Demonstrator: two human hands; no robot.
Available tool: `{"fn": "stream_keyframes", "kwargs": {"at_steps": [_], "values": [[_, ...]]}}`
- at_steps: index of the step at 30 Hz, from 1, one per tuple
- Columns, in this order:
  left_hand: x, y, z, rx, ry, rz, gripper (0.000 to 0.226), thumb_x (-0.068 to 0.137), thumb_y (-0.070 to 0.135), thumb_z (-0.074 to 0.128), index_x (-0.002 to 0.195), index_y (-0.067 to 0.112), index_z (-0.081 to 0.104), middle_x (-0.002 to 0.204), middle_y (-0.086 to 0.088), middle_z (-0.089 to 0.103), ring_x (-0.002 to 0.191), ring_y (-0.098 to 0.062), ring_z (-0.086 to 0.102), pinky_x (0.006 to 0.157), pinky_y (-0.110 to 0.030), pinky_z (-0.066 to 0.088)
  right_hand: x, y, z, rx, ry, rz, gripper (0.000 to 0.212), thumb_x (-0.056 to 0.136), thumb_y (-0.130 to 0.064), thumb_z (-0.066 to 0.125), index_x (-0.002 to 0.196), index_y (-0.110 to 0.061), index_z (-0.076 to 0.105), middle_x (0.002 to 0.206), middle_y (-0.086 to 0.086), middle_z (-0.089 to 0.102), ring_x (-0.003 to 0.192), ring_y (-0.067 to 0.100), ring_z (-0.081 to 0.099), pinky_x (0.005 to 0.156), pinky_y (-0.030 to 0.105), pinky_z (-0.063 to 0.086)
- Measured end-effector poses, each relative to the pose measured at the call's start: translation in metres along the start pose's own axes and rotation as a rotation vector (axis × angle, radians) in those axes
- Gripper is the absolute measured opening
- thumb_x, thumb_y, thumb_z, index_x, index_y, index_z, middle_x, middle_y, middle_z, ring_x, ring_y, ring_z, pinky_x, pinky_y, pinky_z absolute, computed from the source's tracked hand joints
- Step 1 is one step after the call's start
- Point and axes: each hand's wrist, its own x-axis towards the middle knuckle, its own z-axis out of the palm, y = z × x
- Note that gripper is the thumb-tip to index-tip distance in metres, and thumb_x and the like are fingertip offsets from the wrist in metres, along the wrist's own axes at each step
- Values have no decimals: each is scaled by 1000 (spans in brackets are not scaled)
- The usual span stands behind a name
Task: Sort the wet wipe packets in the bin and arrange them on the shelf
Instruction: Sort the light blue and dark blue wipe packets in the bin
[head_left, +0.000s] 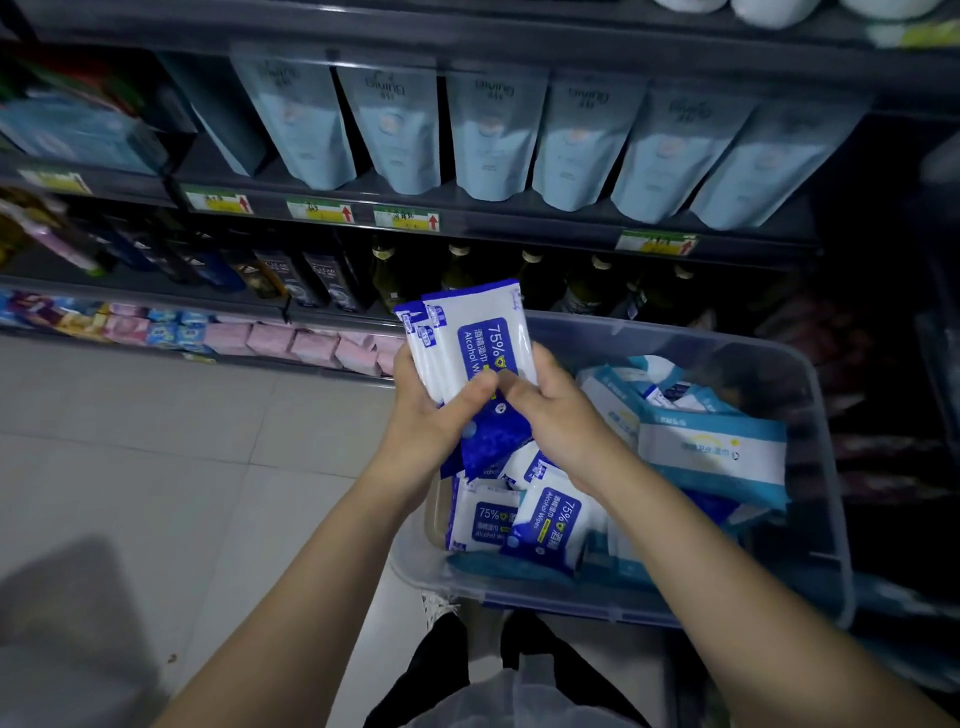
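Both hands meet on one small stack of blue-and-white alcohol wipe packets (480, 338), held upright above the far left corner of the bin (675, 332). We count at least three packets in the stack by their top edges; the exact number we cannot tell. The left hand (431, 410) wraps the stack from the left, fingers curled behind it and thumb pressed on the front. The right hand (556, 415) grips it from the right, thumb on the front beside the left thumb and fingers folded round the edge.

The clear plastic bin stands on the near right, in front of the shelf (519, 228). On its left side, under the hands, we read the printed faces of two more alcohol packets, one (480, 519) lying flat and one (550, 519) tilted against it, with more partly hidden. To the right lies a heap of pale teal-and-white packets (711, 452), too jumbled to count.

On the far shelf we count six pale blue pouches (493, 130) in a row, with a seventh in shadow at the left end. Four price labels (407, 218) with red arrows sit on the rail below. Under that, five pale-capped bottles (460, 260) stand beside dark bottles (322, 275). Pink packs (311, 345) line the lowest level, above the tiled floor (156, 441).
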Motion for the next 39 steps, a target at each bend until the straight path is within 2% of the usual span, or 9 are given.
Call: {"fn": "stream_keyframes", "kwargs": {"at_steps": [6,9,12,21,25,31,34,37,39], "values": [[1,4,-4,-3,31,4,60,79,5,69,127,14,35,112,-7,64,92,-13,67,68,-24,55,1,12,-22,-22,-87,14,18,99,-32,40,110,-36,54,111,-6,63,106,15,61,92,34,51],[4,6,-15,-30,98,-23,57,81,8,68,126,22,35,110,-2,64,97,-17,67,71,-28,58,2,51,-37,-694,-36,117,31,98,-32,45,121,-15,56,121,6,60,112,21,55,94,31,41],[5,7,-28,-23,145,-41,61,82,11,69,129,25,34,110,3,63,94,-14,68,68,-27,58,-4,86,-40,-1247,-120,107,52,90,-27,59,136,-13,41,136,6,42,124,21,40,102,31,34],[1,2,-43,-49,181,-74,68,78,17,70,135,24,34,114,2,63,95,-14,68,67,-28,57,-2,92,-33,-1496,-129,88,38,87,-29,64,118,-12,51,120,6,55,112,25,46,92,37,39],[-2,4,-49,-44,203,-67,65,80,14,70,134,23,34,114,3,62,95,-13,67,68,-26,57,0,72,-27,-1458,-313,-95,32,91,-16,56,123,-15,51,119,7,49,113,26,43,85,35,39],[-6,7,-59,-54,242,-71,64,81,13,69,134,22,35,111,4,63,87,-7,69,62,-22,55,20,48,13,-1736,-590,-368,36,87,-3,53,122,-13,53,116,11,53,110,30,51,74,32,33],[-8,7,-63,-58,255,-68,61,81,11,69,133,20,36,110,4,63,86,-7,69,61,-21,55,23,70,23,-1432,-669,-306,46,84,0,59,127,-15,53,123,8,51,118,26,46,86,32,40],[-11,6,-68,-64,277,-78,66,77,15,72,133,21,36,111,3,63,90,-11,68,62,-23,56,22,79,24,-799,-357,-115,63,72,-8,77,127,-20,48,129,-1,40,120,15,41,92,21,37],[-12,5,-71,-51,282,-81,70,74,19,72,134,21,36,113,2,63,93,-13,68,64,-24,56,24,85,14,-627,-173,-28,72,67,-9,82,128,-21,46,128,0,42,116,14,45,87,19,38]]}}
